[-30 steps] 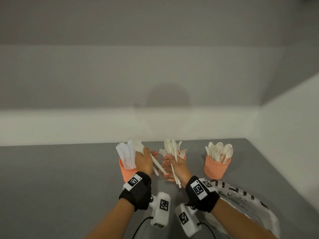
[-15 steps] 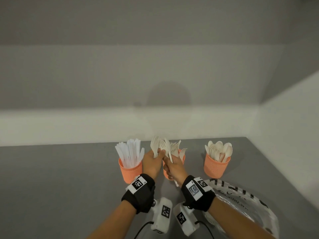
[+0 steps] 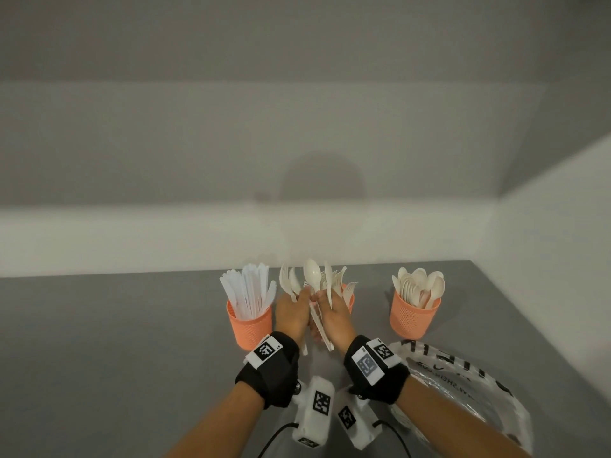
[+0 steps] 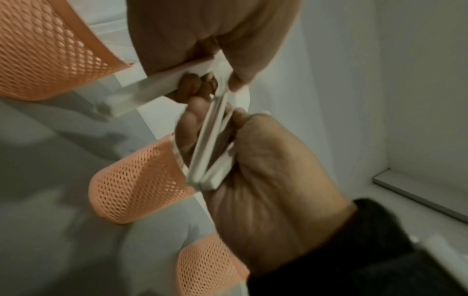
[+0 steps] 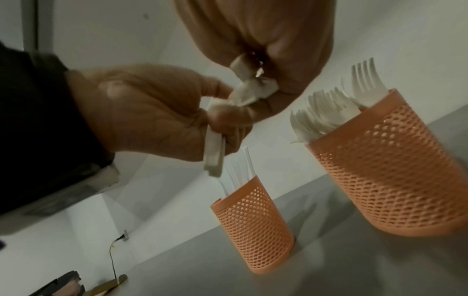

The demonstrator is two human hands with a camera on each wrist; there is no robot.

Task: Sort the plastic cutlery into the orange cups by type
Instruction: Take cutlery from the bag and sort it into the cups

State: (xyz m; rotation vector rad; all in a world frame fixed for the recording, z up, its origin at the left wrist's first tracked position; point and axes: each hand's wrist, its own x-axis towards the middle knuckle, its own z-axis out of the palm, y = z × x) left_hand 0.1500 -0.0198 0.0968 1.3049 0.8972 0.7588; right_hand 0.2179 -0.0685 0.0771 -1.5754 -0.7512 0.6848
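Observation:
Three orange mesh cups stand in a row: the left cup (image 3: pixel 251 325) holds knives (image 3: pixel 249 289), the middle cup (image 5: pixel 392 170) holds forks (image 5: pixel 329 112), the right cup (image 3: pixel 415 317) holds spoons (image 3: pixel 420 285). My hands meet in front of the middle cup, which they mostly hide in the head view. My left hand (image 3: pixel 294 304) grips a few white cutlery pieces by the handles (image 5: pixel 214 152). Touching it, my right hand (image 3: pixel 330 307) grips another bundle (image 4: pixel 207 156), with a spoon (image 3: pixel 312 274) standing highest.
A crumpled clear plastic bag (image 3: pixel 463 391) with black print lies on the grey table (image 3: pixel 115 342) at the front right, near my right forearm. White walls close the table at the back and on the right.
My left hand left the knife cup and moved right to meet my right hand. Both hands rose slightly, and the held cutlery now stands upright in front of the middle cup.

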